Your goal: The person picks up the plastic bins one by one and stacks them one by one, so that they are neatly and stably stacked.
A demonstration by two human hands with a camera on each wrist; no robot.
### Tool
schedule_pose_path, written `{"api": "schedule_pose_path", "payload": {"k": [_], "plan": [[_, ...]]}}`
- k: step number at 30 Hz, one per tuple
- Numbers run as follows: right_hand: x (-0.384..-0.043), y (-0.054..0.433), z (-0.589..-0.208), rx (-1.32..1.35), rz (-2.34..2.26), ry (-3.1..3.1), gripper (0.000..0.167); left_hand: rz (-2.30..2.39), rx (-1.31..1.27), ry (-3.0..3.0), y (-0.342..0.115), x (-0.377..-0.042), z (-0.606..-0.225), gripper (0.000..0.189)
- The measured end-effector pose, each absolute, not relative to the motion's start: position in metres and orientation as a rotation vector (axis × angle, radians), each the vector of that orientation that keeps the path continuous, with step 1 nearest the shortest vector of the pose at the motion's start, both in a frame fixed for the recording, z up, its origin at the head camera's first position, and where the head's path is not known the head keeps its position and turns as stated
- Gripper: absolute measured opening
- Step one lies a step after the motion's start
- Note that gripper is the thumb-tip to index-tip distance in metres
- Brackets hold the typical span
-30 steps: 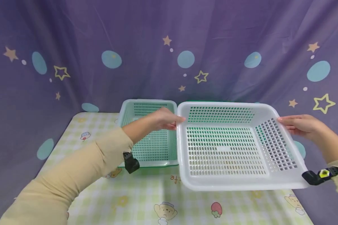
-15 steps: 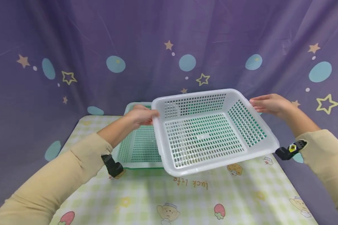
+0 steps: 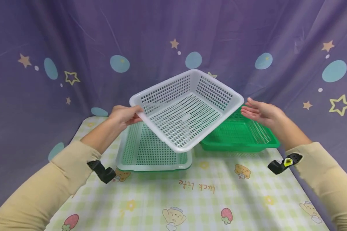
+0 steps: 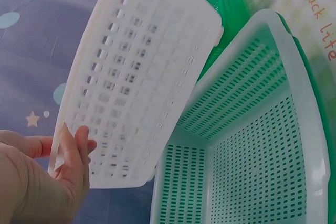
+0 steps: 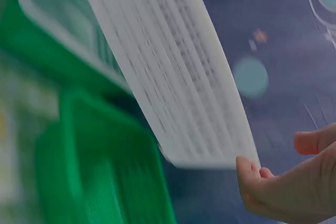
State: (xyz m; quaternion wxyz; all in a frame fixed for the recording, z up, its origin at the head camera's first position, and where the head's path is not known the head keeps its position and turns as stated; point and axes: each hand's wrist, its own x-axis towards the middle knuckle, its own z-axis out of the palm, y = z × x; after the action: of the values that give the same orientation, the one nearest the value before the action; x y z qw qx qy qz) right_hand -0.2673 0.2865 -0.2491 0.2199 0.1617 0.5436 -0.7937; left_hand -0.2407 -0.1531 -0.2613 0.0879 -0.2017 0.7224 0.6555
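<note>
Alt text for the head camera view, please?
A person's left hand holds up a tilted white basket, the right hand near its other end. Below, a pale basket and a green basket stand side by side.

Around the white basket we see a whitish-green basket below it, a vivid green basket to its right, starry purple curtain behind, green-and-white checked tablecloth beneath.

Soft light is washing the tablecloth, faint shadows are lying there; the 2 wrist views are looking dimmer, and on the right, blur is smearing the white basket!
</note>
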Motion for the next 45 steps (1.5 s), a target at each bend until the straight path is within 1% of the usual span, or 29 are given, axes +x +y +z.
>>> {"api": "schedule_pose_path", "payload": {"k": [2, 3, 5, 10, 12, 17, 19, 24, 26, 29, 32, 34, 37, 39, 43, 45], "plan": [[-0.264, 0.264, -0.253, 0.470, -2.220, 1.379, 0.079, 1.983, -0.637, 2.140, -0.154, -0.239, -0.262, 0.011], [-0.262, 0.254, -0.255, 0.476, -2.226, 1.332, 0.079, 1.995, -0.653, 2.134, -0.154, -0.239, -0.262, 0.010], [-0.259, 0.237, -0.258, 0.480, -2.220, 1.301, 0.073, 2.022, -0.681, 2.118, -0.153, -0.238, -0.263, 0.014], [-0.252, 0.208, -0.262, 0.516, -2.268, 1.196, 0.055, 2.075, -0.703, 2.089, -0.148, -0.234, -0.264, 0.035], [-0.251, 0.201, -0.264, 0.542, -2.298, 1.138, 0.049, 2.099, -0.701, 2.078, -0.146, -0.232, -0.264, 0.038], [-0.253, 0.196, -0.270, 0.580, -2.397, 0.993, 0.030, 2.112, -0.719, 2.082, -0.142, -0.224, -0.265, 0.037], [-0.255, 0.197, -0.273, 0.561, -2.437, 0.958, 0.031, 2.128, -0.725, 2.068, -0.140, -0.220, -0.266, 0.037], [-0.255, 0.200, -0.275, 0.482, -2.497, 0.919, 0.042, 2.300, -0.745, 1.933, -0.140, -0.209, -0.270, 0.040], [-0.254, 0.202, -0.274, 0.470, -2.520, 0.876, 0.042, 2.365, -0.797, 1.879, -0.146, -0.207, -0.271, 0.042], [-0.251, 0.204, -0.270, 0.453, -2.536, 0.846, 0.041, 2.377, -0.809, 1.836, -0.163, -0.209, -0.271, 0.059], [-0.247, 0.204, -0.267, 0.402, -2.515, 0.888, 0.037, 2.282, -0.659, 1.761, -0.186, -0.218, -0.271, 0.074], [-0.245, 0.203, -0.267, 0.358, -2.491, 0.941, 0.031, 2.217, -0.511, 1.684, -0.197, -0.227, -0.273, 0.069], [-0.241, 0.200, -0.271, 0.293, -2.452, 0.994, 0.021, 2.142, -0.327, 1.546, -0.208, -0.239, -0.277, 0.049], [-0.240, 0.199, -0.274, 0.255, -2.428, 1.009, 0.016, 2.153, -0.267, 1.457, -0.211, -0.244, -0.278, 0.043], [-0.240, 0.197, -0.281, 0.193, -2.379, 1.015, 0.014, 2.232, -0.178, 1.372, -0.215, -0.250, -0.274, 0.040], [-0.242, 0.197, -0.283, 0.179, -2.357, 1.021, 0.014, 2.244, -0.150, 1.391, -0.217, -0.251, -0.270, 0.031]]}}
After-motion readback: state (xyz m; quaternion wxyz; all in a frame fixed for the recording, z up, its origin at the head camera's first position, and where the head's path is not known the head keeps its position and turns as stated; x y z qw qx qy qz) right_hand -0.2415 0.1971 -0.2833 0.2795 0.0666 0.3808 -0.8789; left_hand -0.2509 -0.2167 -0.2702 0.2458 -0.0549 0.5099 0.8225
